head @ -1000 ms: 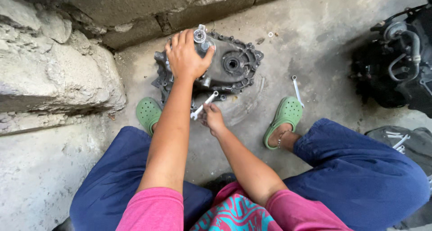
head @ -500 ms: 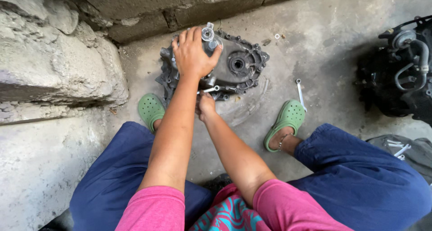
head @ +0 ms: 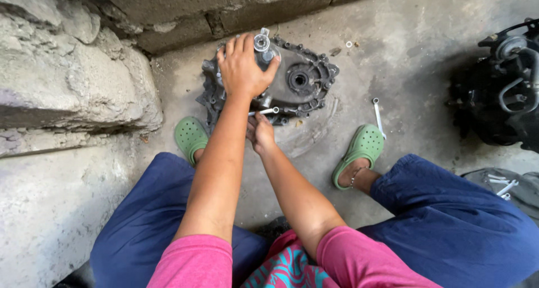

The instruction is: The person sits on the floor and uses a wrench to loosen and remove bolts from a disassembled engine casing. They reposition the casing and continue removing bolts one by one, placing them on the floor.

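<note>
A dark metal engine casing (head: 306,80) with bolts around its rim lies flat on the concrete floor in front of me. My left hand (head: 242,69) presses down on its left part, fingers spread beside a shiny shaft end (head: 262,42). My right hand (head: 260,132) is closed on a small silver wrench (head: 265,112), whose ring end touches the casing's near edge. Part of the wrench is hidden under my left forearm.
A second wrench (head: 378,115) lies on the floor by my right green clog (head: 362,147). My left clog (head: 190,136) sits near the casing. A black engine block (head: 502,91) stands at the right, a rough stone wall (head: 73,80) at the left.
My right hand with the wrench has moved up against the casing's near edge. My left hand stays pressed on the casing. The view has shifted slightly.
</note>
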`<state>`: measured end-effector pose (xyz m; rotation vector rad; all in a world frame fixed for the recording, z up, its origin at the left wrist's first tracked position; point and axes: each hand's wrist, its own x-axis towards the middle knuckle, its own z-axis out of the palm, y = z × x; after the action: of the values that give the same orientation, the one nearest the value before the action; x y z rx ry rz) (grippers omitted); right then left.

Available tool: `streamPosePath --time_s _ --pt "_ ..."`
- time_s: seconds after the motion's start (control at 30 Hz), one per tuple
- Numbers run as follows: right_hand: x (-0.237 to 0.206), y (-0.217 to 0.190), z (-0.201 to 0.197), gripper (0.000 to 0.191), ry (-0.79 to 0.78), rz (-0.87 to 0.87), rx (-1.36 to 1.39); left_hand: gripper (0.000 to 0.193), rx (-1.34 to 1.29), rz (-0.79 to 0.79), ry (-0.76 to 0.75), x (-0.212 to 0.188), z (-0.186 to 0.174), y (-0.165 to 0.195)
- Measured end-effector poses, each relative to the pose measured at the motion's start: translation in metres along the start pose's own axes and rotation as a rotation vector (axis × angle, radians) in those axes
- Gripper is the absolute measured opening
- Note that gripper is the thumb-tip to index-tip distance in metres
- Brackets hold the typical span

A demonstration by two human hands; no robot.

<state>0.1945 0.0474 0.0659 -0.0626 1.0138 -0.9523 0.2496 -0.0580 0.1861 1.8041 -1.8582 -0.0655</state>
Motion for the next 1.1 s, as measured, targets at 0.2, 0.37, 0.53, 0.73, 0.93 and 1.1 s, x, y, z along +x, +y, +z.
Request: streamPosePath --time_s 0.2,0.37,0.53,0.73,0.93,1.1 --pt "-0.007 -0.007 -0.013 0.024 -0.009 -0.002 -0.179 0.074 0.005 -0.008 -0.003 0.002 -0.002 0.002" --pt "-0.007 -0.005 -0.019 0.024 0.014 -0.01 -0.235 0.075 0.01 -0.013 -0.016 0.001 -0.001 0.001" --pt "0.005 0.011 -0.04 0.029 0.022 -0.059 -0.246 0.075 -0.003 -0.031 -0.049 0.001 0.0 0.001" --pt "0.011 -0.059 -0.129 0.04 -0.218 -0.355 -1.164 0.075 0.01 -0.032 -0.05 0.001 0.001 0.003" --pt "-0.002 -0.16 -0.103 0.041 -0.087 -0.57 -2.184 0.075 0.022 -0.014 -0.02 0.0 0.002 0.0" --pt "-0.011 -0.166 -0.107 0.037 -0.087 -0.621 -2.041 0.074 0.009 -0.003 -0.008 0.001 0.001 0.0"
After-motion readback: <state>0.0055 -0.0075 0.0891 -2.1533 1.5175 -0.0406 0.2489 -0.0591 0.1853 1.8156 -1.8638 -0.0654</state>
